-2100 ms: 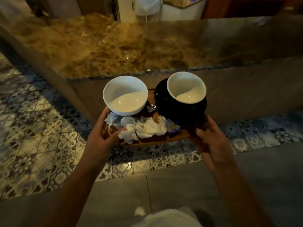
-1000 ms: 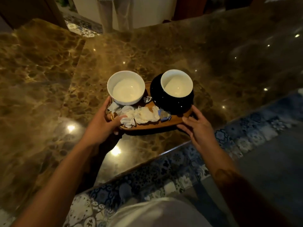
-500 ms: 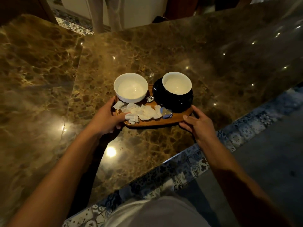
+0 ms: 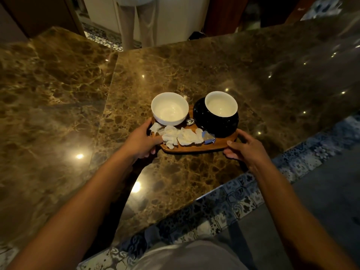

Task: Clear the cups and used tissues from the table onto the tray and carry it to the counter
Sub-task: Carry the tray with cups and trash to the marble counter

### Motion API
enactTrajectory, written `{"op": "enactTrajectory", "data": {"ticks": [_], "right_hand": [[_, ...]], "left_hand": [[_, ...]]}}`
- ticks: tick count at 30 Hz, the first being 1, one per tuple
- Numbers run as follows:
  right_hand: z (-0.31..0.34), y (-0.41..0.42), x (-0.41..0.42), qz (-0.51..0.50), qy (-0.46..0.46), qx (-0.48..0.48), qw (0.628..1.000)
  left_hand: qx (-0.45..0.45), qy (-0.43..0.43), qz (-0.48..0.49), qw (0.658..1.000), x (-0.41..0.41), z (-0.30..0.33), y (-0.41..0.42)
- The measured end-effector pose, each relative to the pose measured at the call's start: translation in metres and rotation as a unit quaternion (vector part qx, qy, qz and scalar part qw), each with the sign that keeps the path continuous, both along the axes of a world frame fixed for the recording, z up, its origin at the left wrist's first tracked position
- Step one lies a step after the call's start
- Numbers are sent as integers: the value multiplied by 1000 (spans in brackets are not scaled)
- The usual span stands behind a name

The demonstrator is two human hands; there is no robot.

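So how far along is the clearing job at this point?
Loading looks done: the white cup, the black cup and the crumpled tissues all sit on the wooden tray. The tray appears to rest on the marble counter. In hand: the left hand and right hand grip its ends. Left: only letting go.

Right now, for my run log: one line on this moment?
tray on counter | left hand, right hand on ends | cups, tissues aboard
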State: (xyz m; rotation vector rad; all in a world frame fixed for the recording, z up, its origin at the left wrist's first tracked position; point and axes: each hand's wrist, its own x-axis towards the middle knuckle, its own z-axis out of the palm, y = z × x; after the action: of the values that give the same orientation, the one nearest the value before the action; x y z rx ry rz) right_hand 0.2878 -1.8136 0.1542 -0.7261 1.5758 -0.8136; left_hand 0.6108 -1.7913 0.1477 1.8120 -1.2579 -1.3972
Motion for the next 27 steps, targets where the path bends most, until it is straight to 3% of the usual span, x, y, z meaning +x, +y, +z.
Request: {"op": "enactTrajectory", "data": {"ticks": [14, 27], "right_hand": [[-5, 4, 2, 18, 71, -11, 997], [-4, 10, -6, 77, 84, -48, 992]], "left_hand": [[40, 71, 55, 995, 5, -7, -3], [13, 32, 107, 994, -6, 12, 20]]}}
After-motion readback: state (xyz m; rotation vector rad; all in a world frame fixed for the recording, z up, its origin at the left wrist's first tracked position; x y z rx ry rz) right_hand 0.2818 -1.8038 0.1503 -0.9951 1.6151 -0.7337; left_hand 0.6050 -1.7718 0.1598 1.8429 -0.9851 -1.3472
